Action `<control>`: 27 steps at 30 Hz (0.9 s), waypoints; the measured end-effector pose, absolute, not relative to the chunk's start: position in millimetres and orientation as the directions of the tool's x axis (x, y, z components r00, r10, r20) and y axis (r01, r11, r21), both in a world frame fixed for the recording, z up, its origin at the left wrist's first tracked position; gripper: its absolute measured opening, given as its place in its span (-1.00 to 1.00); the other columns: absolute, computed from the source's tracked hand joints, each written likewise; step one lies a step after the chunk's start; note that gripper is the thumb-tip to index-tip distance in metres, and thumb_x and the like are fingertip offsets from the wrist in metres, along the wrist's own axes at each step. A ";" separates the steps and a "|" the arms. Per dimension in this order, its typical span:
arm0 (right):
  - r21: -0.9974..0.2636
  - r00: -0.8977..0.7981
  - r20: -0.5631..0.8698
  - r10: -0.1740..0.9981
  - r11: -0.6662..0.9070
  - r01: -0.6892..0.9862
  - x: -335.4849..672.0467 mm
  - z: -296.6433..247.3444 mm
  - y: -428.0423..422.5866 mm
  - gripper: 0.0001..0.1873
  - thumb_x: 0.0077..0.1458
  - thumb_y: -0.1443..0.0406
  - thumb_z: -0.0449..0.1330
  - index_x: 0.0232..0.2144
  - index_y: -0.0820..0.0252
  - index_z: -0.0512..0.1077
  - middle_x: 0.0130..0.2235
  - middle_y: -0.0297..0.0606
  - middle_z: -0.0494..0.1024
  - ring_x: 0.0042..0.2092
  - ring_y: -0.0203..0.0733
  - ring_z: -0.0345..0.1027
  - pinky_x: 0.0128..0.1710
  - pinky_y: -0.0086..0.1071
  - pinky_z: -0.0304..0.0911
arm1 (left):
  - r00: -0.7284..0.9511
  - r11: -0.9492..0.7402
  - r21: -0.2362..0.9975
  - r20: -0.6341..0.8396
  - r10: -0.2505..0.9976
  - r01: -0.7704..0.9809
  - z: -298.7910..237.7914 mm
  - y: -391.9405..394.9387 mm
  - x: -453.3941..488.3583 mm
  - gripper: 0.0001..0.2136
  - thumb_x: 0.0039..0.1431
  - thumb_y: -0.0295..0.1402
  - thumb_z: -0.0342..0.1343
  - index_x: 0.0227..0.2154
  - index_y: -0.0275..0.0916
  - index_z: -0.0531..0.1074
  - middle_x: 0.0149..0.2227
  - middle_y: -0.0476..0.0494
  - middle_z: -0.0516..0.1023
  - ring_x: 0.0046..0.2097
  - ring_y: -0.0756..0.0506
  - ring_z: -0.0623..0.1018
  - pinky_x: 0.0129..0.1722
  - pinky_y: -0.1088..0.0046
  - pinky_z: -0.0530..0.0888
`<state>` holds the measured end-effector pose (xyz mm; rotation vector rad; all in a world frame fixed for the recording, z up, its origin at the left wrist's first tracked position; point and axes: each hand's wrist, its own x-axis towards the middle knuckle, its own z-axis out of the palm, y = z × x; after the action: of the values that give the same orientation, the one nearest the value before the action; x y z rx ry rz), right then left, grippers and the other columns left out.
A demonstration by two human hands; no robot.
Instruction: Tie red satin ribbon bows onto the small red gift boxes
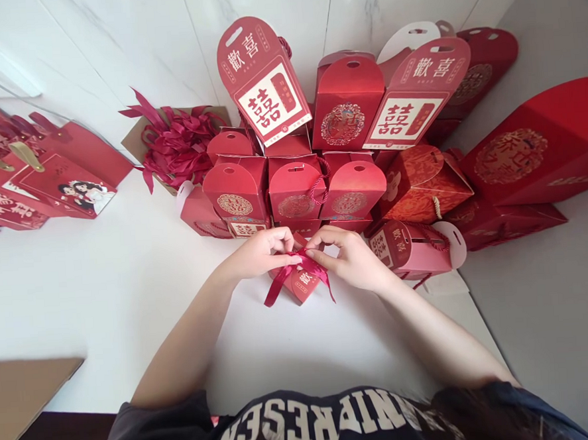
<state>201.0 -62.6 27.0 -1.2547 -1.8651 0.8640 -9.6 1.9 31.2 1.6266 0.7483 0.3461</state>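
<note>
Two hands [345, 258], both nearly closed, pinching a magenta ribbon [278, 288], apparently wrapped around a red box [301, 290]

Two hands [262, 256] [349, 258], one ribboned box [301, 289]

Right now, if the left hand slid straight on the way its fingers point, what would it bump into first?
Probably the right hand, which faces it across the ribbon. The left hand already touches that ribbon, and depth is hard to judge from one view.
</note>
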 end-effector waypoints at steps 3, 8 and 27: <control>-0.857 -0.313 0.172 0.934 0.298 0.421 202.7 27.9 -61.9 -0.91 0.20 0.27 0.17 -0.31 0.13 0.47 -0.26 -0.30 0.54 -0.23 -0.22 0.38 -0.15 -0.34 0.23 | 0.751 -0.017 0.960 -0.208 0.627 0.280 29.5 3.6 -9.9 -0.76 0.11 -0.27 0.23 -0.35 -0.25 0.27 -0.39 -0.03 0.50 -0.38 0.01 0.50 -0.37 0.47 0.39; -0.836 -0.323 0.169 0.931 0.309 0.453 196.8 20.8 -59.8 -0.82 0.04 0.23 0.34 -0.31 0.13 0.46 -0.27 -0.30 0.55 -0.22 -0.19 0.36 -0.14 -0.31 0.22 | 0.768 -0.031 0.958 -0.208 0.605 0.284 30.7 4.9 -10.8 -0.82 0.15 -0.30 0.21 -0.32 -0.27 0.36 -0.38 -0.04 0.52 -0.36 0.02 0.51 -0.36 0.49 0.38; -0.884 -0.341 0.131 0.931 0.266 0.385 210.8 24.2 -56.0 -0.82 0.25 0.20 0.13 -0.19 0.11 0.48 -0.18 -0.28 0.57 -0.16 -0.18 0.43 -0.09 -0.27 0.29 | 0.777 0.010 0.954 -0.249 0.578 0.298 31.5 8.3 -13.5 -0.89 0.19 -0.34 0.16 -0.30 -0.28 0.41 -0.33 -0.05 0.54 -0.32 0.02 0.51 -0.26 0.48 0.41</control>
<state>210.8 -56.0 24.2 -1.1914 -1.8613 1.0278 -13.5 8.3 31.5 1.5870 0.7201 0.2508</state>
